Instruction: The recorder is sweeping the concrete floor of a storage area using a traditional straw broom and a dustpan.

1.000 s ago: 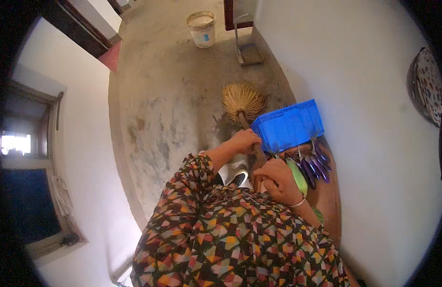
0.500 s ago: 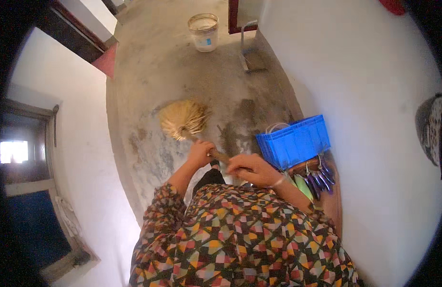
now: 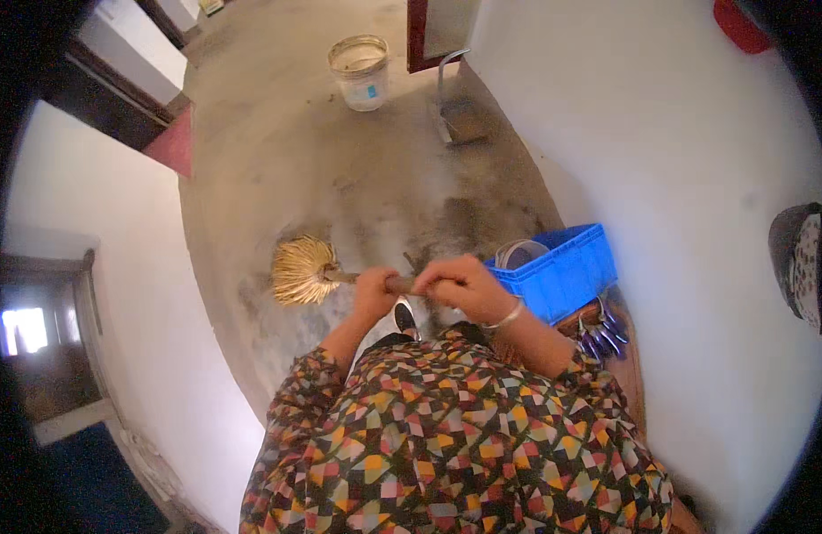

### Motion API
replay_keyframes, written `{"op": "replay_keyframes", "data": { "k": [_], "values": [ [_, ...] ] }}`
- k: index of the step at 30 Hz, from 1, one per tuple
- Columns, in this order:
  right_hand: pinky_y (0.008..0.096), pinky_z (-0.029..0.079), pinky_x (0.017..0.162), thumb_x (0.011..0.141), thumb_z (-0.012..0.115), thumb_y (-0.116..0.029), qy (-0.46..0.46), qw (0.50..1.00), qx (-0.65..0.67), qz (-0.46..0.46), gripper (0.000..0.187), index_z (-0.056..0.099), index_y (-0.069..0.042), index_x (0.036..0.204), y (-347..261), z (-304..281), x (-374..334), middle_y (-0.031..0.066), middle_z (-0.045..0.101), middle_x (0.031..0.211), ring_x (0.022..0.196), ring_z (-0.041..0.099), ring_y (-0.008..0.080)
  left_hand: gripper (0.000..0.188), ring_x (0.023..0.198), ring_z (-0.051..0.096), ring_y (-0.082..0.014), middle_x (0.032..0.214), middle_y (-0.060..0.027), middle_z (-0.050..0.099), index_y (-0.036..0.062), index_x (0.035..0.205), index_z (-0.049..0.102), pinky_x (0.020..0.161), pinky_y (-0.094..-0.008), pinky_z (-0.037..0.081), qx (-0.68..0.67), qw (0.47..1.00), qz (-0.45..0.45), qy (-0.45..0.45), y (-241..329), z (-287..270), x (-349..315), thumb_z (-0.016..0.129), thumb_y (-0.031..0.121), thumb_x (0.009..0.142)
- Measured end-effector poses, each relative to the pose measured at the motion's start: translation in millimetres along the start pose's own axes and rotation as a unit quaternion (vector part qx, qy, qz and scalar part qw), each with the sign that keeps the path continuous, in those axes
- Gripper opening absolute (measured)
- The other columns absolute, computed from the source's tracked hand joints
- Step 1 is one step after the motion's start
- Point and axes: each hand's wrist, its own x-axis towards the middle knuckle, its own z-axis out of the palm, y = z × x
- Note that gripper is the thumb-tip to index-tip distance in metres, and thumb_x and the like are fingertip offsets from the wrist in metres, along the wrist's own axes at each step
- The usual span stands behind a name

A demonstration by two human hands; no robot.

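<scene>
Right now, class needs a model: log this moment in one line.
left hand: gripping yellow straw broom | right hand: holding same broom | blue rectangular plastic crate: right of hands

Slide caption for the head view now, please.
Left grip and right grip on a straw broom, blue crate to the right.

A stained concrete floor [image 3: 259, 116] runs between a white left wall [image 3: 130, 236] and a white right wall [image 3: 669, 151]; bright daylight glares through a window [image 3: 24, 331] at the far left
</scene>
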Motion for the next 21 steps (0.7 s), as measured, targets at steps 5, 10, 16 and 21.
{"op": "replay_keyframes", "data": {
  "k": [5,10,16,21],
  "values": [
    [0.022,0.037,0.052,0.079,0.053,-0.007,0.216,0.975,-0.014,0.059,0.014,0.065,-0.002,0.084,-38,-42,-42,-0.0008,0.057,0.066,0.057,0.048,0.0079,0.029,0.08,0.059,-0.0363,0.081,-0.0127,0.063,0.0061,0.084,0.063,0.071,-0.0417,0.047,-0.08,0.986,0.105,-0.099,53,46,66,0.074,0.014,0.059],
    [0.0217,0.035,0.05,0.077,0.051,-0.005,0.399,0.916,0.012,0.041,0.015,0.065,0.0,0.08,-55,-47,-83,0.0017,0.057,0.067,0.056,0.046,0.0074,0.026,0.076,0.057,-0.0362,0.075,-0.0112,0.059,0.0111,0.082,0.06,0.065,-0.0422,0.045,-0.101,0.945,0.231,-0.209,116,83,122,0.071,0.015,0.059],
    [0.0262,0.039,0.054,0.074,0.051,-0.003,0.481,0.867,-0.127,-0.002,0.016,0.065,-0.002,0.083,-51,-62,-88,0.0046,0.056,0.067,0.057,0.049,0.0145,0.027,0.082,0.058,-0.0344,0.08,-0.0091,0.06,0.014,0.084,0.059,0.066,-0.0432,0.044,-0.126,0.851,0.32,-0.396,145,160,195,0.07,0.015,0.059],
    [0.0384,0.043,0.057,0.07,0.057,-0.001,0.339,0.87,-0.355,-0.047,0.019,0.064,-0.009,0.086,-52,-101,-65,0.01,0.057,0.069,0.062,0.054,0.0304,0.027,0.075,0.06,-0.0336,0.076,-0.0084,0.061,0.012,0.081,0.059,0.062,-0.0415,0.045,-0.159,0.815,0.368,-0.418,138,181,230,0.072,0.014,0.058]
  ]
}}
